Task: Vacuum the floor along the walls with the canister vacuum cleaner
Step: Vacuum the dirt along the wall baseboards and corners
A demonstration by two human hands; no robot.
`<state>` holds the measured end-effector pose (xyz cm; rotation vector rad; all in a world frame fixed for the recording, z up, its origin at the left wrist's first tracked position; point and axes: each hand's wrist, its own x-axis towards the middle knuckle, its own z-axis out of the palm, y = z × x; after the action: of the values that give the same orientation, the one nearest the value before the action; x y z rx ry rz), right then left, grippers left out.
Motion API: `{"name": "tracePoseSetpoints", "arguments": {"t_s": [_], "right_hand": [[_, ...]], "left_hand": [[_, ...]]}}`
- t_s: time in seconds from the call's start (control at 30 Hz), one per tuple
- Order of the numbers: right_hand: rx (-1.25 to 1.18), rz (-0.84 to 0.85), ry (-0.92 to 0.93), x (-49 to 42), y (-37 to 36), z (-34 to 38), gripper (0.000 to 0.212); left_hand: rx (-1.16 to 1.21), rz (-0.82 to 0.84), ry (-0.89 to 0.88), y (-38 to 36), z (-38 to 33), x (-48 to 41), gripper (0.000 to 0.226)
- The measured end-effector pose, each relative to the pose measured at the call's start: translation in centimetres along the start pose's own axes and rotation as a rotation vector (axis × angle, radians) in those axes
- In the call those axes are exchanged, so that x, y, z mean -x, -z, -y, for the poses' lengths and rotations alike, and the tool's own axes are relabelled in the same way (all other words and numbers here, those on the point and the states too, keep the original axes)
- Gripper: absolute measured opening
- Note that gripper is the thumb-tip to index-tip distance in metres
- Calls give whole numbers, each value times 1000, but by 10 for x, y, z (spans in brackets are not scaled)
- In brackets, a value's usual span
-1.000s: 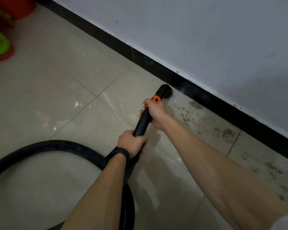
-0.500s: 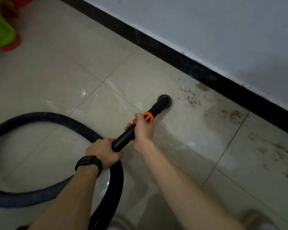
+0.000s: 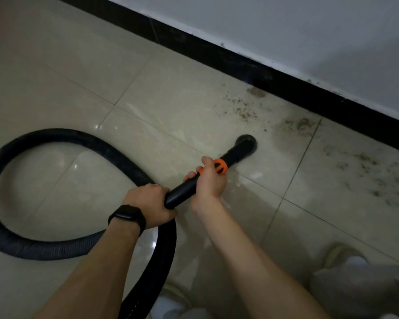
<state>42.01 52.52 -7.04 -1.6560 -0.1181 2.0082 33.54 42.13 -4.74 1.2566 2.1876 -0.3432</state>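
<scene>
Open tiled floor (image 3: 78, 65) spreads left; black skirting (image 3: 286, 84) edges it far right. The hose (image 3: 55, 133) loops left. The wand (image 3: 182, 192) points far-right, its nozzle (image 3: 246, 143) on the floor short of the skirting. The fingers of the left hand (image 3: 148, 203) and right hand (image 3: 209, 183) are clamped around it.

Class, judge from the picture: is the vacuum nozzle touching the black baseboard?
Apart. The head view shows the nozzle down on the floor, with a plain stretch of dirty tile between it and the baseboard.
</scene>
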Motion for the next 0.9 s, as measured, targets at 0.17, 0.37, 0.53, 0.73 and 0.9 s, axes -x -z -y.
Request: {"name": "tracePoseSetpoints", "arguments": {"t_s": [0.17, 0.37, 0.53, 0.73, 0.9], "right_hand": [[132, 147, -65, -3, -26, 6, 19], [170, 237, -75, -13, -41, 8, 17], [137, 234, -46, -25, -53, 20, 20], [73, 236, -30, -38, -70, 47, 20], [84, 235, -18, -52, -81, 65, 17]], "left_hand": [[83, -27, 56, 1, 6, -1, 30], [144, -62, 117, 3, 6, -9, 31], [219, -132, 155, 8, 2, -22, 25], [344, -252, 176, 19, -9, -43, 19], [410, -299, 175, 24, -20, -58, 20]]}}
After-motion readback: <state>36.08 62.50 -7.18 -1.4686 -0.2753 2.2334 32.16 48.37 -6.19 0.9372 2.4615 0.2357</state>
